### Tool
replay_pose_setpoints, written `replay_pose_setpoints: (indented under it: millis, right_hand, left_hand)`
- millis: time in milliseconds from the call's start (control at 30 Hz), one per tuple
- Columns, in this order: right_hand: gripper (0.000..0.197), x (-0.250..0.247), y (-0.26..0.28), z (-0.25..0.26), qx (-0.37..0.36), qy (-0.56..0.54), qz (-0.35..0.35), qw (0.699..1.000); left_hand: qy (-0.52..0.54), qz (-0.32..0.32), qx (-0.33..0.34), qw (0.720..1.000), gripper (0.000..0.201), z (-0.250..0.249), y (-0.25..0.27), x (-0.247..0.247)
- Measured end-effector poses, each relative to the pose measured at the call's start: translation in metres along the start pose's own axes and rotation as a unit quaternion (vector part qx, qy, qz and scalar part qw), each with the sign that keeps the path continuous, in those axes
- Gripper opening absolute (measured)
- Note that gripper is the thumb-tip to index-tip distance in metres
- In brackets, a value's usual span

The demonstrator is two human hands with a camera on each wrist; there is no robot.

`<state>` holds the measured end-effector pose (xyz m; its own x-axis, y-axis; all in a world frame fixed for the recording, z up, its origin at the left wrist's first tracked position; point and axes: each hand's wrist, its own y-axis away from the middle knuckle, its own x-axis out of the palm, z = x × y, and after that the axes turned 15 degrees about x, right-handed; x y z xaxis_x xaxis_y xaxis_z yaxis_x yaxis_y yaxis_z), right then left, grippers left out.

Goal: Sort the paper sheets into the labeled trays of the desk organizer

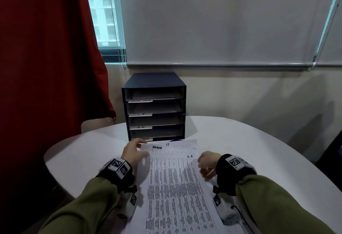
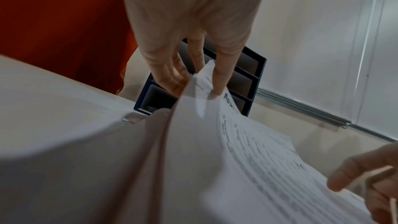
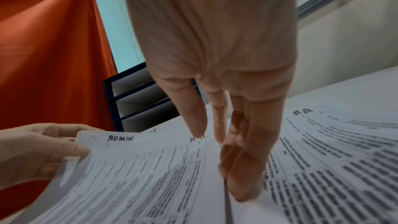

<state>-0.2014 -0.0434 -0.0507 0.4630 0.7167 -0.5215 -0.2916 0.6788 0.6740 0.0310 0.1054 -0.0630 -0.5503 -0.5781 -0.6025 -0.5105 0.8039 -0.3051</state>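
Observation:
A fanned stack of printed paper sheets [image 1: 175, 187] lies on the white table [image 1: 249, 141], with headers reading ADMIN, I.T and H.R. My left hand [image 1: 144, 147] pinches the top-left corner of the ADMIN sheet [image 3: 120, 138] and bends it upward [image 2: 200, 84]. At the stack's right edge, my right hand [image 1: 205, 172] has its thumb on top and its fingers [image 3: 237, 176] along the edge. The dark blue desk organizer [image 1: 153, 84] stands just behind the sheets. Its trays read, top to bottom, TASK LIST, I.T, H.R. and ADMIN, and paper lies in them.
A red curtain [image 1: 46, 67] hangs at the left beside the organizer. A beige chair back [image 1: 96, 122] stands behind the table's left edge. The wall and a lowered window blind [image 1: 222, 30] close off the back. Bare tabletop stretches to the right.

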Motion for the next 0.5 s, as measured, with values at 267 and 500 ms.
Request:
replay_pose_setpoints:
  millis: [267, 500]
  right_hand:
    - [0.019, -0.005, -0.021, 0.004, 0.056, -0.147, -0.028, 0.987]
    - [0.019, -0.007, -0.015, 0.010, 0.002, -0.176, -0.026, 0.984]
  left_hand:
    - [-0.060, 0.106, -0.062, 0.991, 0.021, 0.009, 0.004, 0.005]
    - [-0.075, 0.093, -0.106, 0.987, 0.031, 0.008, 0.003, 0.010]
